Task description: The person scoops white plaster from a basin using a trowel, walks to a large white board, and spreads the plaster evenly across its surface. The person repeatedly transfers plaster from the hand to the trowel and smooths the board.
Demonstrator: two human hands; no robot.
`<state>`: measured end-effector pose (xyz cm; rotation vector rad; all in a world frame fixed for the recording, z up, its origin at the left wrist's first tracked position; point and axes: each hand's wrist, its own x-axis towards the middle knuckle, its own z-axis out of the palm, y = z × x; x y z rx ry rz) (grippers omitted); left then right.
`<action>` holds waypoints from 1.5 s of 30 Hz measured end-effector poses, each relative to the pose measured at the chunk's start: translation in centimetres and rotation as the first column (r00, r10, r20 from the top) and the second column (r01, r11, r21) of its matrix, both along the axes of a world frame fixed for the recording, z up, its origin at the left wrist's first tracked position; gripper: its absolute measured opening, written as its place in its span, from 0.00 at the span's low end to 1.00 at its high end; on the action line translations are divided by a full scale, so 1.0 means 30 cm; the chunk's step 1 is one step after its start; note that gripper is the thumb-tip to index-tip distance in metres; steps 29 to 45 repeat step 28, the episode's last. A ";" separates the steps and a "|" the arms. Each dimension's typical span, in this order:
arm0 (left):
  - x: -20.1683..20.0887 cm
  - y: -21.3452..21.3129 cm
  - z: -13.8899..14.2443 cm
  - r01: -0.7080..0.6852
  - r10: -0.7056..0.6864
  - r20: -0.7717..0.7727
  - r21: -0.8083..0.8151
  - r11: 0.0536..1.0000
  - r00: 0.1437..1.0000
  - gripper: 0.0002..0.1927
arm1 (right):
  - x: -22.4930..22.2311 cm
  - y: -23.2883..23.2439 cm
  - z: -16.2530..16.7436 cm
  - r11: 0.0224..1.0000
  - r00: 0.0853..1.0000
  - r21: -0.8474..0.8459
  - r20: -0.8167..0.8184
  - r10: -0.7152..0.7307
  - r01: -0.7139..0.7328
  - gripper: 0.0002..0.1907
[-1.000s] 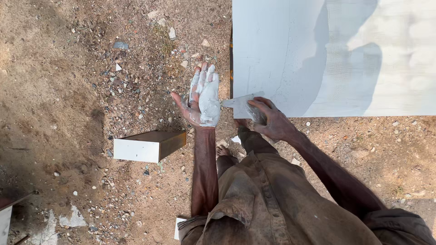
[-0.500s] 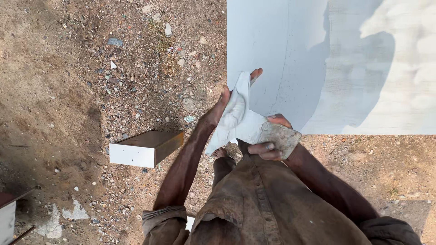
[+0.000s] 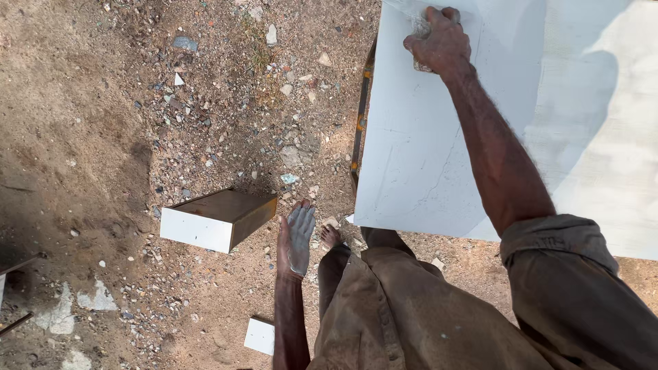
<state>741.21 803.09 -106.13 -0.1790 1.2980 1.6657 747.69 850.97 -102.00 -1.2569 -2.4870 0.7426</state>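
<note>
The right hand (image 3: 439, 38) presses a small rubbing block (image 3: 419, 29) on the white board's (image 3: 439, 171) far corner; the left hand (image 3: 296, 236) hangs open, empty, powdery.

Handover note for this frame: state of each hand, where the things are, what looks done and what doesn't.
Right hand: closed on a small whitish pad, pressed to the far part of the white board.
Left hand: open, empty, palm coated in white powder, hanging beside the leg above the dirt ground.
White board: lies flat in front of the person, partly in shade; faint scratch lines show on its surface.
A white-faced brown box sits on the ground to the left, untouched.
Done or left: cannot tell how much of the board has been rubbed.
</note>
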 end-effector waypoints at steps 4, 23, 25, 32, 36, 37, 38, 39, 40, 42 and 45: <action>0.123 -0.076 0.033 -0.091 0.094 0.102 -0.034 0.995 0.990 0.50 | -0.115 0.051 0.019 0.999 0.986 0.022 0.166 -0.036 0.033 0.31; 0.152 -0.178 0.014 -0.075 0.055 0.200 0.095 0.993 0.978 0.41 | -0.025 -0.154 0.031 0.990 0.926 -0.130 0.365 0.094 -0.050 0.28; 0.143 -0.206 -0.005 -0.008 -0.008 0.153 0.109 0.994 0.988 0.42 | 0.081 -0.308 -0.035 0.996 0.952 -0.017 0.293 0.088 -0.087 0.33; 0.106 -0.277 -0.007 0.094 -0.098 0.040 0.084 0.992 0.994 0.43 | 0.240 -0.582 -0.146 0.990 0.975 0.055 0.186 0.121 -0.134 0.41; 0.106 -0.277 -0.007 0.094 -0.098 0.040 0.084 0.992 0.994 0.43 | 0.240 -0.582 -0.146 0.990 0.975 0.055 0.186 0.121 -0.134 0.41; 0.106 -0.277 -0.007 0.094 -0.098 0.040 0.084 0.992 0.994 0.43 | 0.240 -0.582 -0.146 0.990 0.975 0.055 0.186 0.121 -0.134 0.41; 0.106 -0.277 -0.007 0.094 -0.098 0.040 0.084 0.992 0.994 0.43 | 0.240 -0.582 -0.146 0.990 0.975 0.055 0.186 0.121 -0.134 0.41; 0.106 -0.277 -0.007 0.094 -0.098 0.040 0.084 0.992 0.994 0.43 | 0.240 -0.582 -0.146 0.990 0.975 0.055 0.186 0.121 -0.134 0.41; 0.106 -0.277 -0.007 0.094 -0.098 0.040 0.084 0.992 0.994 0.43 | 0.240 -0.582 -0.146 0.990 0.975 0.055 0.186 0.121 -0.134 0.41; 0.106 -0.277 -0.007 0.094 -0.098 0.040 0.084 0.992 0.994 0.43 | 0.240 -0.582 -0.146 0.990 0.975 0.055 0.186 0.121 -0.134 0.41; 0.106 -0.277 -0.007 0.094 -0.098 0.040 0.084 0.992 0.994 0.43 | 0.240 -0.582 -0.146 0.990 0.975 0.055 0.186 0.121 -0.134 0.41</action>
